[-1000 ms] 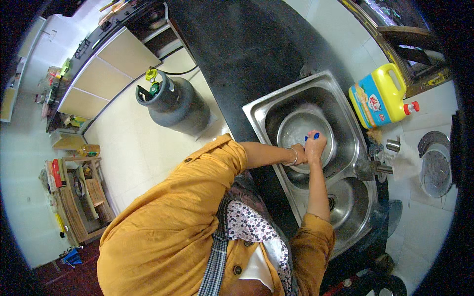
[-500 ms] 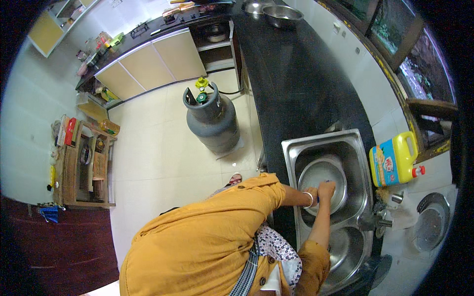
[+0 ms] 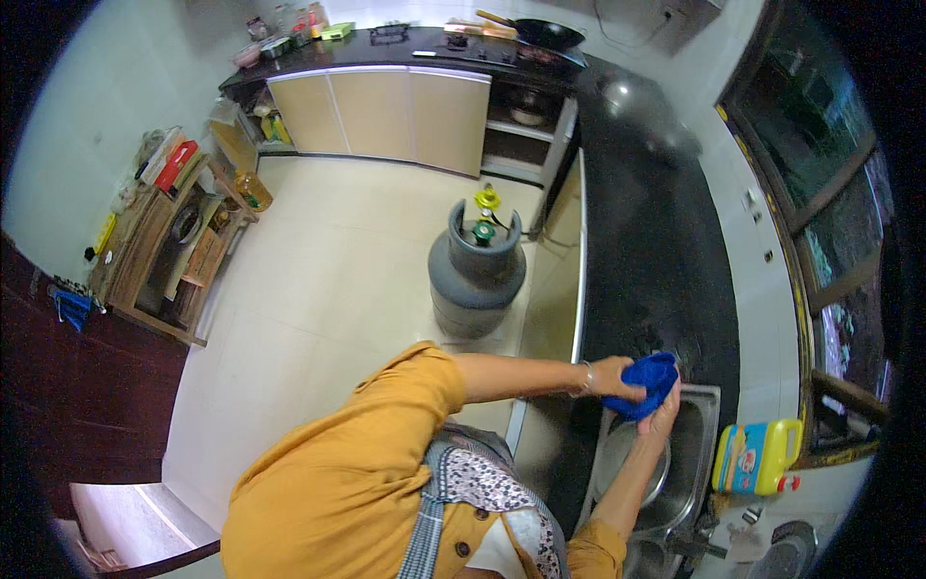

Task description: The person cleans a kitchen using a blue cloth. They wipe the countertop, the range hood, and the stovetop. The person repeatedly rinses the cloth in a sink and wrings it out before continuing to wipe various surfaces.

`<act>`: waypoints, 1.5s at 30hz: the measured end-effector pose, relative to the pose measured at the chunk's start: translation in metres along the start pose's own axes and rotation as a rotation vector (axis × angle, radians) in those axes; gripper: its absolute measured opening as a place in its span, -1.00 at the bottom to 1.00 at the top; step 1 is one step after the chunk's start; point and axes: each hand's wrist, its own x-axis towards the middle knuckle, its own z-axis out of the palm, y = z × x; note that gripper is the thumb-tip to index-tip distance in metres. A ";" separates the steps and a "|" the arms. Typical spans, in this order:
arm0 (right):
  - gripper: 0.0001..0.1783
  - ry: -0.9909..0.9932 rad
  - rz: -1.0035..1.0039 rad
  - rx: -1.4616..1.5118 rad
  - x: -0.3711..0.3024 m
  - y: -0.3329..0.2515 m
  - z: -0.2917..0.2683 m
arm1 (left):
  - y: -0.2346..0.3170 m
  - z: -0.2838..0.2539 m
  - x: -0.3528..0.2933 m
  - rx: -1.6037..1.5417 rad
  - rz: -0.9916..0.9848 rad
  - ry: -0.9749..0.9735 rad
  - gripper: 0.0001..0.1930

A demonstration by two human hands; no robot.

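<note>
the left hand [image 3: 610, 376] is clamped on a bunched blue cloth [image 3: 652, 380], thumb laid across its face. the right hand [image 3: 661, 417] bears on the cloth's lower right side, fingers upward along that edge; from where i stand, i cannot tell how far they close beneath it.

the governing relation: the cloth sits between the two hands — right of the left palm, just above the right — with its longer axis slanting from lower left to upper right. both hands touch it; neither is nearer.

the cloth is raised at the upper end of the steel sink [image 3: 711, 425], where the rim meets the black countertop [image 3: 656, 241]. a metal basin [image 3: 662, 478] rests inside the sink, partly covered by the right forearm.

outward from there, a yellow jug [image 3: 762, 458] with a red cap stands just beside the sink, on its right. a grey gas cylinder [image 3: 477, 285] stands on the pale tiled floor [image 3: 328, 261] — left of the counter, well apart from the cloth. a wooden rack [image 3: 164, 251] stands along the left wall.
</note>
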 end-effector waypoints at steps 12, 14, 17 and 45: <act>-0.34 -0.604 0.293 -0.063 -0.006 0.183 0.440 | 0.092 -0.310 -0.272 -0.126 0.181 0.971 -0.61; -0.34 -0.671 0.360 -0.084 -0.013 0.210 0.482 | 0.089 -0.355 -0.316 -0.145 0.274 1.041 -0.63; -0.38 -0.798 0.570 0.046 -0.013 0.229 0.529 | 0.109 -0.390 -0.368 -0.273 0.288 1.064 -0.60; -0.68 -0.999 -0.232 -0.481 0.362 0.276 0.853 | 0.280 -0.800 -0.209 -0.587 -0.060 0.387 -0.57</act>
